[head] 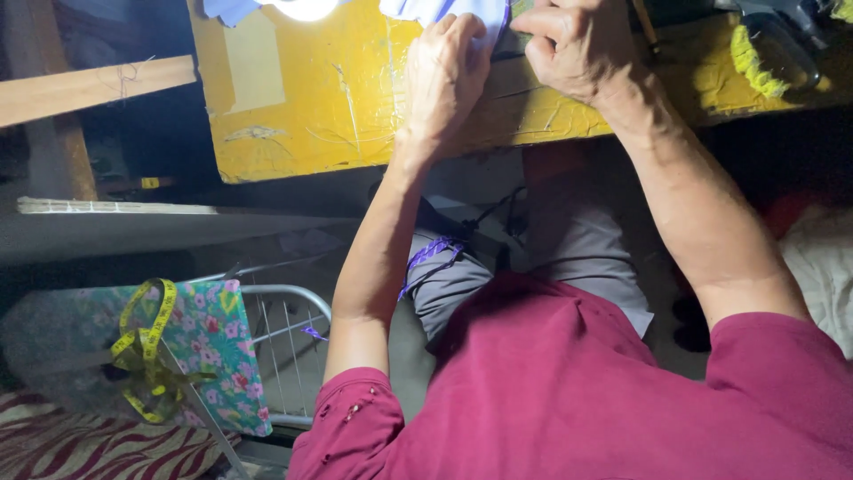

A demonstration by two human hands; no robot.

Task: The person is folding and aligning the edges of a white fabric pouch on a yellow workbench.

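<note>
A light blue cloth lies at the far edge of a worn yellow table, under a bright lamp glare. My left hand presses down on the cloth's near edge with fingers bent over it. My right hand is curled tight beside it at the cloth's right side, and what it grips is hidden by the knuckles. A purple strip of fabric hangs over my lap below the table.
A yellow tape measure drapes over a floral cloth on a white wire rack at the lower left. A wooden plank crosses the upper left. Yellow yarn sits at the table's right end.
</note>
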